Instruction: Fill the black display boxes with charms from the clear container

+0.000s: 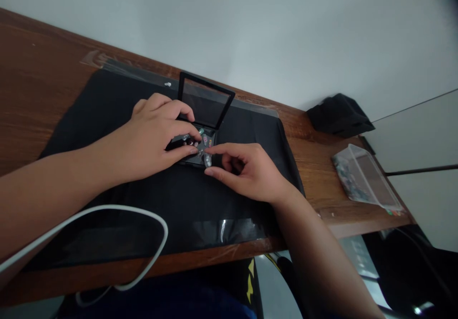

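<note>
Silvery piece at the right side of an open black case is pinched between thumb and index finger of the right hand. Thumb and index finger of the left hand reach into the case, their tips slightly apart; whether they grip anything I cannot tell. Other small shiny pieces lie between the hands. Behind stands the raised clear lid. Beneath spreads a black mat on the wooden table. Left front, a white cable loops; far right sits a clear plastic box.
</note>
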`<move>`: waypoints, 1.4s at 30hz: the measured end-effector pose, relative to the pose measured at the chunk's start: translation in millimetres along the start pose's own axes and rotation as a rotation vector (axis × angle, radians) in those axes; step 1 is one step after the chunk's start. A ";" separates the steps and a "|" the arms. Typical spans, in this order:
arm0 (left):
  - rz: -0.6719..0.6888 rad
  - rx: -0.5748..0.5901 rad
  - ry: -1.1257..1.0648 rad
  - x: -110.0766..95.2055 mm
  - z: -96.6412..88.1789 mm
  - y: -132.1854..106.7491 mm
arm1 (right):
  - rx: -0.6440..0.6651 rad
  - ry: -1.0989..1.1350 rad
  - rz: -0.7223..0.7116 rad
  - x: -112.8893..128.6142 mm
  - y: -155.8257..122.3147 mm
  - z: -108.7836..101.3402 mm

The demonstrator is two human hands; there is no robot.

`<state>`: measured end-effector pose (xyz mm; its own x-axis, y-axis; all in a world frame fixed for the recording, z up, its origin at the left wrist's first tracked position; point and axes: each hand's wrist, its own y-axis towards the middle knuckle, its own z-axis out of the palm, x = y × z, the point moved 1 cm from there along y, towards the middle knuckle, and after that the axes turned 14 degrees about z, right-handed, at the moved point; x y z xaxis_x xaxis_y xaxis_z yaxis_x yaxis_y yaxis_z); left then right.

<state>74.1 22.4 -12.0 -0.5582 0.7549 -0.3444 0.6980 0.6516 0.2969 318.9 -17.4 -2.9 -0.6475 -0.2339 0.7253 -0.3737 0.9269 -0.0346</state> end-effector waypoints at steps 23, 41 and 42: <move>0.085 -0.064 0.010 3.9 3.2 0.6 | -0.007 -0.029 0.025 -1.1 0.5 -2.1; 0.090 -0.032 -0.100 3.9 1.3 0.0 | -0.005 -0.024 0.034 -0.4 -0.3 -2.6; 0.080 -0.022 -0.099 3.6 1.5 0.0 | -0.005 -0.025 0.034 -0.4 -0.4 -2.5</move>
<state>72.8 25.0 -14.6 -0.4534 0.7941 -0.4047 0.7280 0.5919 0.3459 321.0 -17.0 -1.5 -0.6760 -0.2095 0.7065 -0.3477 0.9360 -0.0552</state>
